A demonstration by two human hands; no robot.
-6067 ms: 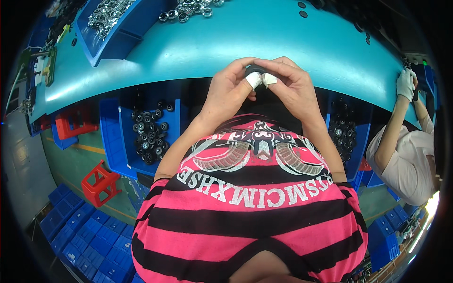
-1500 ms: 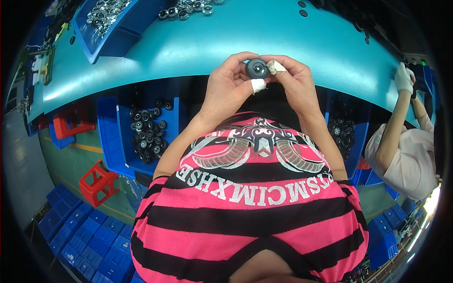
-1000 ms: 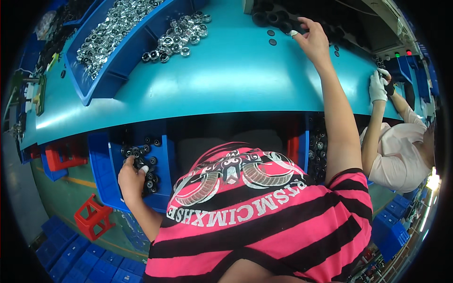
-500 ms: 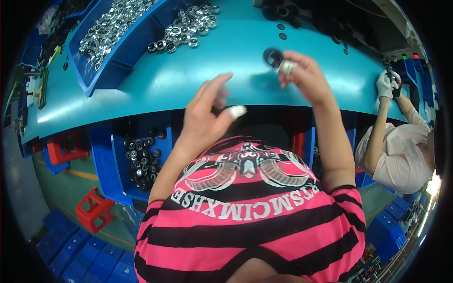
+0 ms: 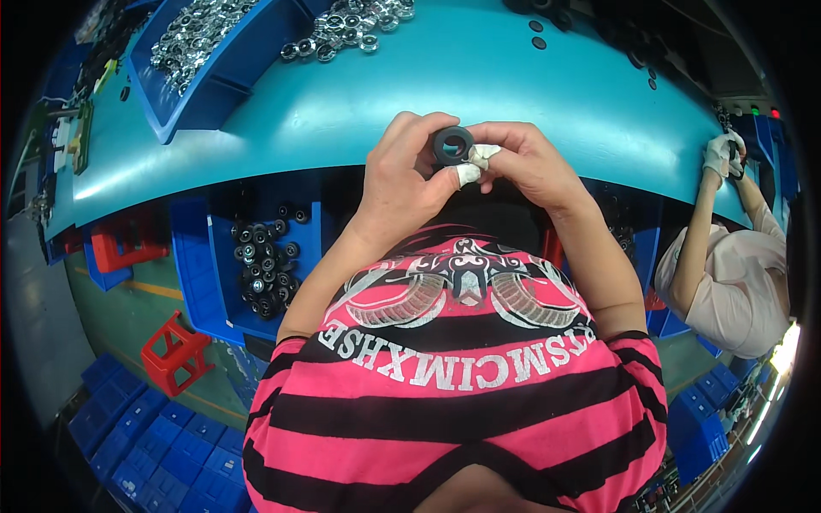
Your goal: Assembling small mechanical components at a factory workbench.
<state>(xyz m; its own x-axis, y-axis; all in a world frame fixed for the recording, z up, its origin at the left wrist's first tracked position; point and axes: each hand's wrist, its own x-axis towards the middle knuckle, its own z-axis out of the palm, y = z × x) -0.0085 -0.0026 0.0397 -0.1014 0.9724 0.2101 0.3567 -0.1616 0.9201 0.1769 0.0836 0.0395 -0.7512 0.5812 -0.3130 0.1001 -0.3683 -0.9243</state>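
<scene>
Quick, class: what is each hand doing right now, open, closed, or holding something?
Left hand: closed on the black ring, taped thumb under it.
Right hand: closed on the same black ring, taped fingertip against it.

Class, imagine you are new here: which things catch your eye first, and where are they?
At centre, the left hand and right hand pinch a dark ring over the teal table. Shiny metal rings fill a blue tray at upper left.

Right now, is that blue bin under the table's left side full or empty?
Partly filled. The blue bin holds a loose cluster of small dark round parts, with bare blue floor showing around them.
</scene>
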